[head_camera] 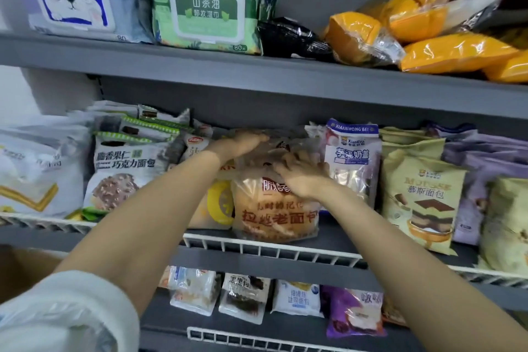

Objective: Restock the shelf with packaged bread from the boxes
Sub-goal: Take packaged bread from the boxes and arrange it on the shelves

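A clear bag of golden bread with red lettering (274, 214) stands upright on the middle grey shelf (257, 257), behind its white wire rail (271, 248). My left hand (240, 143) lies flat across the bag's top edge, fingers pointing right. My right hand (300, 174) presses on the bag's upper right front, fingers spread. More bags of the same kind seem to stand behind it, mostly hidden. Whether either hand grips the bag is unclear.
Chocolate nut bread packs (123, 171) crowd the left, a purple-white bag (354, 163) and yellow mousse bread bags (420, 200) the right. Wet wipes (205, 11) and orange bread bags (428, 28) fill the shelf above. Small packets (245, 297) stand below. A cardboard box edge (20, 266) shows at lower left.
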`<action>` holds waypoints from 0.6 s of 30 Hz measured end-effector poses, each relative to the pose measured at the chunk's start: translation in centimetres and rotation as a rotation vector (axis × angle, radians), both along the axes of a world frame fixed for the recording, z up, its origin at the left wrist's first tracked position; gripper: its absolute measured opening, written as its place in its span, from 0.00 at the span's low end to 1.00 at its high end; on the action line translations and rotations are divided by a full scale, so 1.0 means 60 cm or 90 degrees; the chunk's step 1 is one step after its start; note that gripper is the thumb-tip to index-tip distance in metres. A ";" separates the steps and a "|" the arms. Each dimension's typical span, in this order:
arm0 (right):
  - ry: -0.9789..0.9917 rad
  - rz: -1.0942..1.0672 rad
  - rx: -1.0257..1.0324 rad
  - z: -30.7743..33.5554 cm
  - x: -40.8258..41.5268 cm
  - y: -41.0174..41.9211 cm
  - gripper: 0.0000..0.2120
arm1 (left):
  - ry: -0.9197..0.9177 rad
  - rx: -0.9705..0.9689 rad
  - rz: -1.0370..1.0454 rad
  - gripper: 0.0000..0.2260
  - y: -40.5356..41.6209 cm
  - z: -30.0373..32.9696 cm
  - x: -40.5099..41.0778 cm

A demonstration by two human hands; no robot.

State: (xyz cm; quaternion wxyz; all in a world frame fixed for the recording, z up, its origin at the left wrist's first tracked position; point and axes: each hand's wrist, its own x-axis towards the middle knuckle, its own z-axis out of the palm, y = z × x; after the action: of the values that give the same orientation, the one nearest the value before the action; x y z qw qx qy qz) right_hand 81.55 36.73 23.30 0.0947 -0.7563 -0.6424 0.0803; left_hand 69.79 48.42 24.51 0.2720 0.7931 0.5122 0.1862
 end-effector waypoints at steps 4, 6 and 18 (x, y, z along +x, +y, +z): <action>-0.121 -0.032 0.106 -0.007 -0.025 0.008 0.19 | -0.008 0.140 -0.019 0.13 -0.016 0.001 -0.030; -0.159 -0.023 0.151 0.002 -0.040 0.011 0.16 | -0.001 0.185 -0.052 0.12 -0.024 -0.003 -0.057; 0.016 0.087 0.123 0.026 -0.155 0.102 0.15 | 0.397 0.107 -0.180 0.36 -0.070 0.008 -0.227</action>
State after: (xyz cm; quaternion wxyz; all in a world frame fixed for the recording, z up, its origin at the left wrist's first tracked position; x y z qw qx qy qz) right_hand 72.25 42.82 24.85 0.1697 -0.6968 -0.6960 0.0337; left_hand 56.15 44.22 25.00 0.0596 0.8944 0.4388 -0.0632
